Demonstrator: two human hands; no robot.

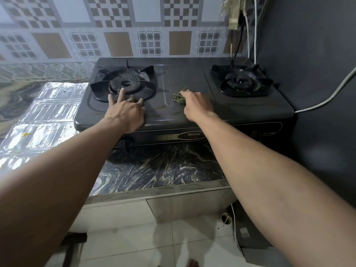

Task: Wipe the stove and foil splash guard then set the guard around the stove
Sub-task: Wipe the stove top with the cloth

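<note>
The right hand is curled over a crumpled green pad, pressing it on the matte dark-grey stove between the burners. The left hand lies flat, fingers spread, index tip at the ribbed round left burner. The creased, shiny foil guard lies flat on the marbled counter, just left of the stove.

Most of the green fibrous scrub pad sat under the right hand; its fingertips were out of sight. The left forearm hid most of the black front knob on the dark grey two-burner gas stove. The creased silver foil splash guard ran off the left edge, near end under that forearm. The right-side panel markings were too dark to read.
</note>
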